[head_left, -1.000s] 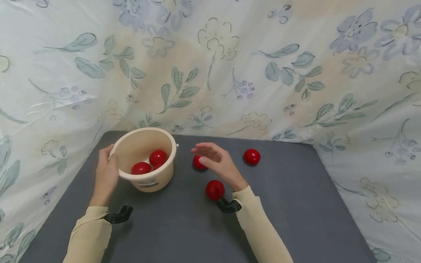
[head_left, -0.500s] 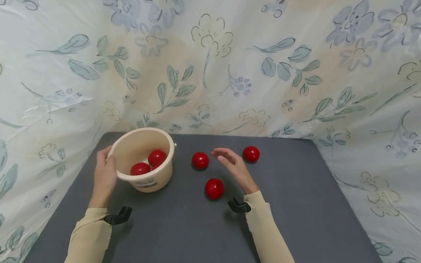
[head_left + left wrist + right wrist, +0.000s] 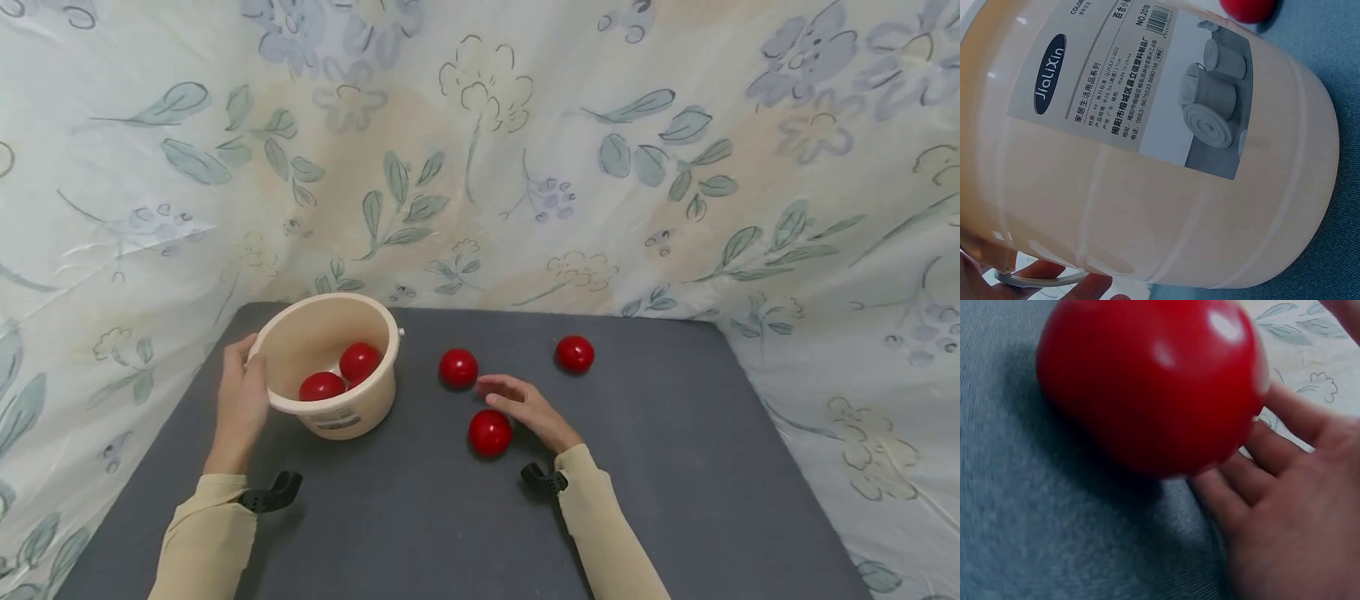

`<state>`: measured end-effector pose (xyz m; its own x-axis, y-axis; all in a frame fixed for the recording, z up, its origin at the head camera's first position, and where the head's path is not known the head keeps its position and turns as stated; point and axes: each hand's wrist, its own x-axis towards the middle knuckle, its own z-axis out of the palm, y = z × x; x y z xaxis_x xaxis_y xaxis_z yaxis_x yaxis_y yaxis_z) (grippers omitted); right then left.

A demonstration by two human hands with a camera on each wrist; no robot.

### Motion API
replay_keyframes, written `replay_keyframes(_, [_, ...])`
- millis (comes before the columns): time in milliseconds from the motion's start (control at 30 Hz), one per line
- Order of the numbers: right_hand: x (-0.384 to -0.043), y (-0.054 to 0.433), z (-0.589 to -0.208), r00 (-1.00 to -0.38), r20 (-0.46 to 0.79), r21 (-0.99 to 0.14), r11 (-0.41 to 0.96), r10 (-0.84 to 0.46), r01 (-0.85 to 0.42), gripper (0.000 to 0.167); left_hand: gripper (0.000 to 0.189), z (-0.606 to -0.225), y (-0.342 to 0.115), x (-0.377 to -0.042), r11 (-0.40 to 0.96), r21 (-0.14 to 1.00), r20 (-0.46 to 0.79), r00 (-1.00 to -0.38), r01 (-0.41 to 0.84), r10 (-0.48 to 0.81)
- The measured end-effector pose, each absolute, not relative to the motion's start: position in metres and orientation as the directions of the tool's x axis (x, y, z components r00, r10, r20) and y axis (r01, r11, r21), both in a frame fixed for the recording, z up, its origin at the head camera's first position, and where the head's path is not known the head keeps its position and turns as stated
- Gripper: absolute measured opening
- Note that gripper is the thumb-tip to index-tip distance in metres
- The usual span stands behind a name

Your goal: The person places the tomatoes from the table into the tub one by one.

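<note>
My left hand (image 3: 243,402) grips the rim of a cream plastic bucket (image 3: 367,410) at its left side, the bucket tilted toward me. In the left wrist view the bucket's labelled wall (image 3: 1166,212) fills most of the picture, with fingers around its handle at the lower left. Red tomatoes (image 3: 322,386) lie inside. My right hand (image 3: 531,410) is low beside the nearest loose tomato (image 3: 490,433), fingers spread behind it and thumb raised. In the right wrist view the shiny tomato (image 3: 1154,387) overlaps the fingertips.
Another tomato (image 3: 458,367) lies between the bucket and my right hand. One more tomato (image 3: 574,354) is farther back on the right. A dark grey table (image 3: 420,517) bears everything, with a floral cloth (image 3: 540,225) hanging behind it and at both sides.
My right hand has moved right from above the middle tomato, then down and toward me to the nearest one. The left hand and the bucket have stayed in place.
</note>
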<state>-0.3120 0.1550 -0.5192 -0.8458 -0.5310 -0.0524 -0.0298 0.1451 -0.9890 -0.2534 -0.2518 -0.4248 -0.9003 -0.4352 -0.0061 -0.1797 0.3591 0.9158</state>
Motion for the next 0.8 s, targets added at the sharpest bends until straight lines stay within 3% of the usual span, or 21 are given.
replay_keyframes(300, [-0.311,0.158,-0.526,-0.726,-0.106,-0.992,0.124,-0.680,0.029,0.058,0.057,-0.425,-0.250,-0.252,0.362,0.915,-0.008,-0.902,-0.180,-0.431])
replay_keyframes(500, [-0.311,0.152,-0.519,-0.680,-0.157,-0.977,0.214,-0.716,0.000,0.058,0.056,-0.425,-0.252,-0.251,0.366,0.915,0.006,-0.903,-0.169,-0.430])
replay_keyframes(800, [-0.311,0.161,-0.515,-0.586,-0.296,-0.948,0.309,-0.754,0.080,0.067,0.056,-0.426,-0.252,-0.251,0.352,0.922,0.007,-0.904,-0.160,-0.428])
